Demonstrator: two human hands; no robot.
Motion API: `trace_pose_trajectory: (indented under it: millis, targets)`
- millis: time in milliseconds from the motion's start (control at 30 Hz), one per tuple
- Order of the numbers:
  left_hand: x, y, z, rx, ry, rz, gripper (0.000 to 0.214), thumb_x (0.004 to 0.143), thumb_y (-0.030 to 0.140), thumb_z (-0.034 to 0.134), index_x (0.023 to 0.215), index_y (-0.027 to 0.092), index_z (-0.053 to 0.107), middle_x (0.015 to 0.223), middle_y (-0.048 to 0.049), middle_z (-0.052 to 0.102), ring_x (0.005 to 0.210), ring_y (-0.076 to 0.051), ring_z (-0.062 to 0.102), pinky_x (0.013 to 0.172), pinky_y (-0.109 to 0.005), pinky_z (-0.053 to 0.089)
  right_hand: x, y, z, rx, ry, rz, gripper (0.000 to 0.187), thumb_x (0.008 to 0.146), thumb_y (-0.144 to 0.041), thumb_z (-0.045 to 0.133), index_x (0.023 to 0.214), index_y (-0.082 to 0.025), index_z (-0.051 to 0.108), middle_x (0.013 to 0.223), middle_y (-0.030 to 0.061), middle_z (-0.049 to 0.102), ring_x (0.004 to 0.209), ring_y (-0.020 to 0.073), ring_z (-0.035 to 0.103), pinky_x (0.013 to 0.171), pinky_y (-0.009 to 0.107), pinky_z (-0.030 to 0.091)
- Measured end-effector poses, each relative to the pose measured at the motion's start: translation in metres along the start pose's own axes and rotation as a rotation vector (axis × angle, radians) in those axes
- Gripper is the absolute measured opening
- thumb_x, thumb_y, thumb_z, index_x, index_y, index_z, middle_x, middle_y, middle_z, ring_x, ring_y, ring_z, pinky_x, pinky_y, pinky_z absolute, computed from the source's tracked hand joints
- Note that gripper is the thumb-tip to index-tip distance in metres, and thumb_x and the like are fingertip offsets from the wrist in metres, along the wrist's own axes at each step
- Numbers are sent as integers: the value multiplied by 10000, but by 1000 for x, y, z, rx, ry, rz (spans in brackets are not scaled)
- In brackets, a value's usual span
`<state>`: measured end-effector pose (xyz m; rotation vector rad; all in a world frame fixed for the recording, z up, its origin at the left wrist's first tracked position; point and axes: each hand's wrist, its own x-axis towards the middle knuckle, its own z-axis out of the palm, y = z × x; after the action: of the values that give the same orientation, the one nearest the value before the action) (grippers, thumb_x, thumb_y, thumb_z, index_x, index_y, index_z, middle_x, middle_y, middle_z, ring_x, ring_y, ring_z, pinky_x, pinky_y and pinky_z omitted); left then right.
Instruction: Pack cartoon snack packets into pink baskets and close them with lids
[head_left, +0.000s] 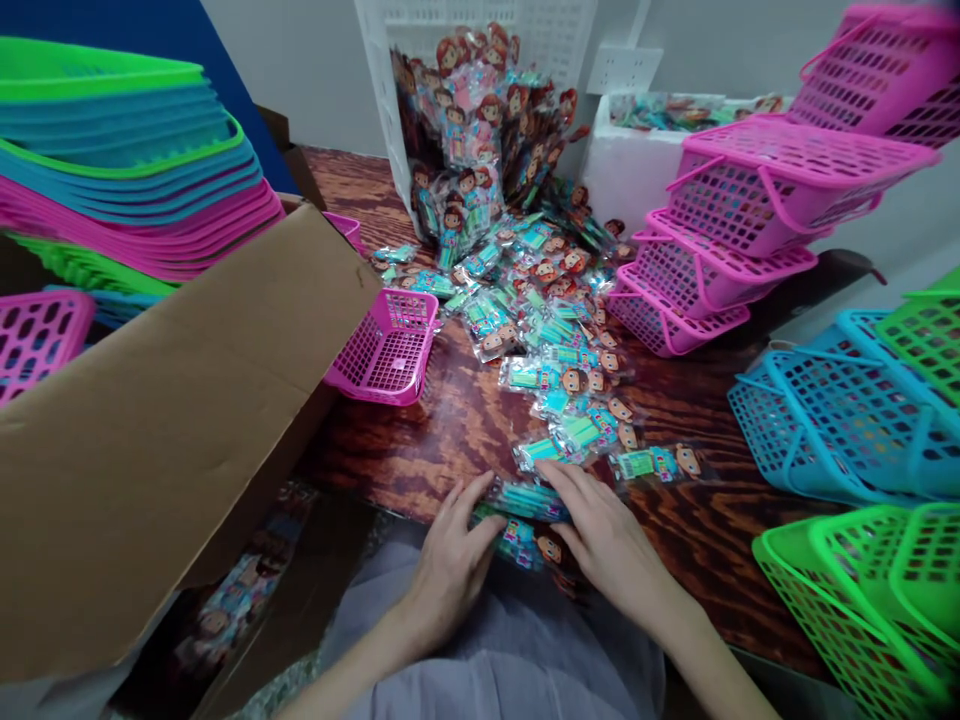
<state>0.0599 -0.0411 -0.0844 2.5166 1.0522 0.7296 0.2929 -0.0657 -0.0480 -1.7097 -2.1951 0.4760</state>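
At the table's near edge, a small stack of clear plastic packets (525, 535) with cartoon figures and green sticks sits between my two hands. My left hand (456, 548) grips its left end, the thumb on top and the fingers at the far side. My right hand (604, 530) closes round the right end, its fingertips at the back edge. One single packet (656, 462) lies just beyond my right hand. Farther off, a loose heap of the same packets (555, 325) spreads back toward a white crate (382, 110), which is tipped and filled with more.
A small pink basket (412, 395) stands left of the heap, beside an open cardboard box (172, 420). Nested baskets (127, 170) rise behind the box. On the right are stacked pink baskets (750, 205), blue baskets (847, 410), green baskets (832, 560) and a white foam box (630, 165).
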Motion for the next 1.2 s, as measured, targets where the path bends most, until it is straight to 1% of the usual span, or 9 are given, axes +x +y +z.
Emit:
trace_pose_trajectory:
  millis: [67,133,233,300,467,567,733,1067,1200]
  targets:
    - [-2,1,3,-33,41,-38,308,903,48,446,1098,190,638,1439,-166,429,1332,-275,465,1052,-465,484,1,2,1,-33,44,-16,629,880,-62,457,1465,-244,314,1460,116,471,1330,272,459,1073,496,420]
    - [-4,2,5,-71,52,-74,296,915,70,461,1115,195,639,1366,-151,461,1276,-264,499,1017,-422,510,1,5,2,-54,92,-26,497,885,-89,485,1361,-207,405,1472,145,456,1308,293,472,1061,508,415]
    - [-3,1,5,-109,13,-90,272,930,96,476,1127,198,634,1275,-131,494,1194,-251,531,990,-408,515,-1,6,2,-54,103,-24,265,903,-124,505,1157,-198,491,1494,163,426,1235,301,513,1005,480,449]
    - [-1,0,3,-119,-20,-84,257,937,107,480,1121,201,632,1249,-122,505,1158,-247,539,972,-407,516,-1,5,0,-51,81,-27,198,912,-127,498,1092,-208,504,1511,152,405,1209,293,526,982,460,462]
    - [2,-2,1,-109,-40,-76,251,939,108,478,1111,205,634,1269,-121,503,1156,-251,535,962,-405,510,-1,3,-3,-81,64,-53,135,915,-110,490,998,-212,524,1574,136,309,1179,286,525,985,464,456]
    - [1,-3,2,-82,-41,-65,250,934,105,485,1112,198,634,1315,-132,492,1197,-265,521,981,-419,500,0,3,-4,-112,61,-77,119,913,-107,491,944,-210,541,1581,123,300,1188,289,513,1006,485,441]
    - [-1,-2,2,-50,-42,-41,242,921,89,497,1099,182,632,1388,-153,471,1259,-285,495,1016,-446,481,2,4,-6,-145,45,-109,175,912,-112,502,1019,-219,589,1567,120,323,1240,304,484,1034,520,410]
    - [2,0,-1,-14,-5,-19,236,911,89,498,1075,180,643,1356,-158,525,1225,-280,538,993,-448,507,-2,4,-1,-146,61,-100,285,915,-128,501,1165,-231,592,1531,124,395,1217,286,521,1012,495,439]
    - [2,0,0,6,4,-19,229,935,109,471,1065,188,642,1386,-162,502,1249,-283,526,989,-454,516,-1,1,-3,-150,65,-105,208,942,-144,484,1090,-226,606,1536,119,382,1157,270,543,984,467,459]
